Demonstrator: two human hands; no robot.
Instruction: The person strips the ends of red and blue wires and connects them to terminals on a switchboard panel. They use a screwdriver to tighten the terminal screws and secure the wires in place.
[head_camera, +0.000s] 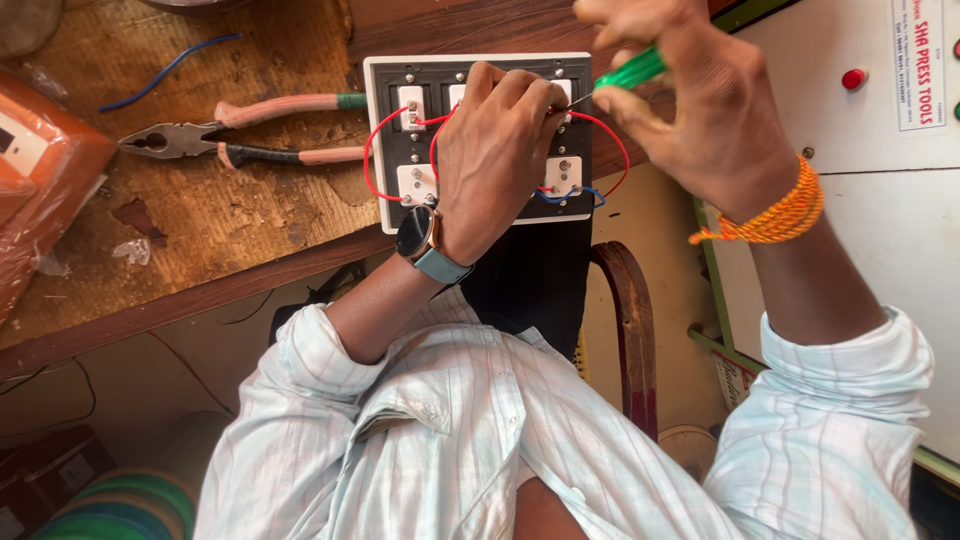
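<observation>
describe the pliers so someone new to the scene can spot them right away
Start at the worn wooden table, left of the white-framed switch plate that the left hand rests on. The pliers lie there flat, jaws pointing left. Pinkish handle sleeves, one green-tipped, set them apart from the loose blue wire above.

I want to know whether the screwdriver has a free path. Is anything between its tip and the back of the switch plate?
Nothing visible blocks it. The right hand holds the green screwdriver, its shaft running to the switch plate beside the left hand's fingertips. Red wires loop nearby; the tip itself is hidden.
</observation>
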